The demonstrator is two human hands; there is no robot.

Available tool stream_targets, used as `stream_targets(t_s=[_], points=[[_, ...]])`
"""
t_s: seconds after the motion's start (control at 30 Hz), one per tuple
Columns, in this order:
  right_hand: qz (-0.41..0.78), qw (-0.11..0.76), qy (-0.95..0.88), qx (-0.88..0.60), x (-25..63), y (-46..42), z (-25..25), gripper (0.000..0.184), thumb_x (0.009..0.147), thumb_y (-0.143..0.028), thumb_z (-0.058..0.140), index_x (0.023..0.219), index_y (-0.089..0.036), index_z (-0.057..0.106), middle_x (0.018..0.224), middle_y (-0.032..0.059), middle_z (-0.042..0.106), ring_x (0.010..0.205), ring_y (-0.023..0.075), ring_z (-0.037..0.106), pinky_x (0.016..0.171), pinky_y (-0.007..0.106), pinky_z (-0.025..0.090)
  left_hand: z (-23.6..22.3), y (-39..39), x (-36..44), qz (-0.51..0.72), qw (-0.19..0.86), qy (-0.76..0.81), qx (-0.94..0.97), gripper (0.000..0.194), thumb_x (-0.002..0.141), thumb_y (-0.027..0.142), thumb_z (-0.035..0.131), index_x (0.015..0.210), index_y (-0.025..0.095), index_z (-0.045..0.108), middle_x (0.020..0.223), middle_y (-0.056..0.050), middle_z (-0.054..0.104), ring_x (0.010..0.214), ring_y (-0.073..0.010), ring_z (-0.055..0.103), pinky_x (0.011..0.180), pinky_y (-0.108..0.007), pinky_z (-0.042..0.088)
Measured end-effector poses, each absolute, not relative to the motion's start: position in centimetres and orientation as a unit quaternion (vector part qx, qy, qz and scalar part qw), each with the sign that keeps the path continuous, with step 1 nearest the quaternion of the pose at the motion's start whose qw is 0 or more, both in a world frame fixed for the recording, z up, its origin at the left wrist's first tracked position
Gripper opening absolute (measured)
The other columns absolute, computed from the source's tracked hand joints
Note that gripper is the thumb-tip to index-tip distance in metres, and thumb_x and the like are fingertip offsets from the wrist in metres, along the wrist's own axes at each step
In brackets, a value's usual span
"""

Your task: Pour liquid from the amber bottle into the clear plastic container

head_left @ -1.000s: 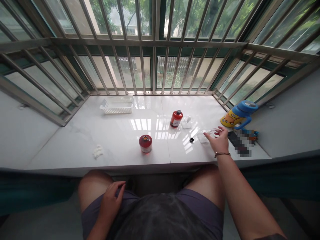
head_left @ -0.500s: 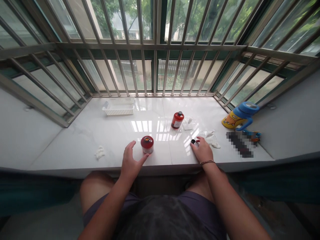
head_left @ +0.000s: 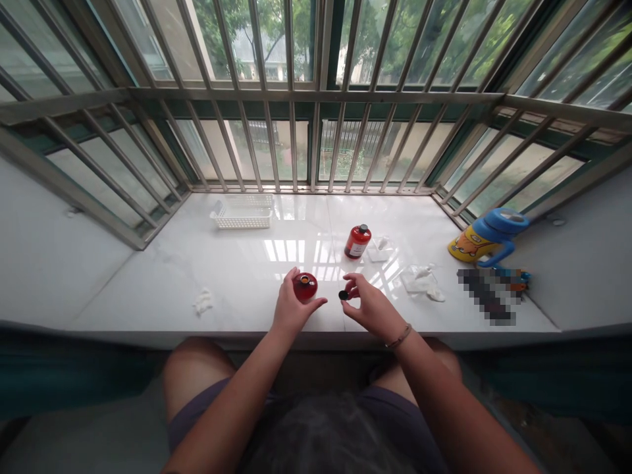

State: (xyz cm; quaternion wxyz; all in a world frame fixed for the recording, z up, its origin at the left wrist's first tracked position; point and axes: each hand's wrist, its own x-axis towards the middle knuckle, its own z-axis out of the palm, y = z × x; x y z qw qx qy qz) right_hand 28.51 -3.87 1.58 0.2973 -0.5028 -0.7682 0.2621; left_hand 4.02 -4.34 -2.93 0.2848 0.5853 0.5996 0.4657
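Observation:
My left hand (head_left: 291, 307) is wrapped round an uncapped red bottle (head_left: 305, 287) that stands near the front edge of the white sill (head_left: 237, 263). Just to its right, my right hand (head_left: 368, 306) pinches a small black cap (head_left: 343, 295) between thumb and fingers, a little above the sill and close to the bottle's mouth. A second red bottle (head_left: 357, 241) with its black cap on stands farther back, untouched.
A white slotted basket (head_left: 243, 212) sits at the back left. White wads lie at the front left (head_left: 203, 301) and right of centre (head_left: 424, 280), with a small white dish (head_left: 379, 248) behind. A blue and yellow jug (head_left: 486, 237) stands far right. Metal window bars enclose the back.
My left hand came up from my lap and closed on the open bottle. My right hand left the white wads, picked up the black cap and carried it left toward the bottle.

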Motion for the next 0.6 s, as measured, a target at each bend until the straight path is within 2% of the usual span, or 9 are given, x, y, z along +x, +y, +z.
stream_targets(t_s=[0.1, 0.2, 0.4, 0.6], points=[[0.235, 0.262, -0.801, -0.484, 26.2, -3.6, 4.2, 0.054, 0.088, -0.019, 0.068, 0.138, -0.026, 0.048, 0.108, 0.0041, 0.07, 0.092, 0.0206, 0.074, 0.08, 0.034, 0.057, -2.5, -3.8, 4.2, 0.454, 0.264, 0.591, 0.612, 0.092, 0.073, 0.047, 0.097, 0.148, 0.028, 0.048, 0.149, -0.012, 0.061, 0.138, -0.0336, 0.06, 0.118, -0.052, 0.05], [0.215, 0.21, -0.828, -0.474, 24.5, -2.8, 6.2, 0.055, 0.086, -0.012, 0.069, 0.138, -0.023, 0.05, 0.112, 0.0065, 0.072, 0.093, 0.0224, 0.073, 0.079, 0.033, 0.055, -2.4, -3.6, 4.2, 0.434, 0.231, 0.588, 0.642, 0.074, 0.078, 0.035, 0.091, 0.142, 0.026, 0.053, 0.141, -0.011, 0.065, 0.131, -0.0325, 0.063, 0.114, -0.052, 0.052], [0.188, 0.168, -0.841, -0.479, 22.0, -1.5, 8.6, 0.05, 0.089, -0.01, 0.069, 0.136, -0.018, 0.051, 0.119, 0.013, 0.071, 0.096, 0.0255, 0.073, 0.076, 0.033, 0.052, -2.5, -3.6, 4.6, 0.424, 0.201, 0.581, 0.665, 0.072, 0.076, 0.024, 0.087, 0.139, 0.025, 0.052, 0.132, -0.01, 0.069, 0.121, -0.0319, 0.068, 0.107, -0.05, 0.056], [0.216, 0.21, -0.851, -0.43, 20.7, -1.1, 9.3, 0.053, 0.088, -0.008, 0.068, 0.137, -0.02, 0.051, 0.115, 0.0086, 0.072, 0.094, 0.0224, 0.071, 0.08, 0.033, 0.053, -2.2, -3.5, 4.9, 0.43, 0.199, 0.593, 0.651, 0.064, 0.078, 0.027, 0.083, 0.135, 0.024, 0.055, 0.129, -0.012, 0.071, 0.118, -0.033, 0.071, 0.102, -0.049, 0.058]])
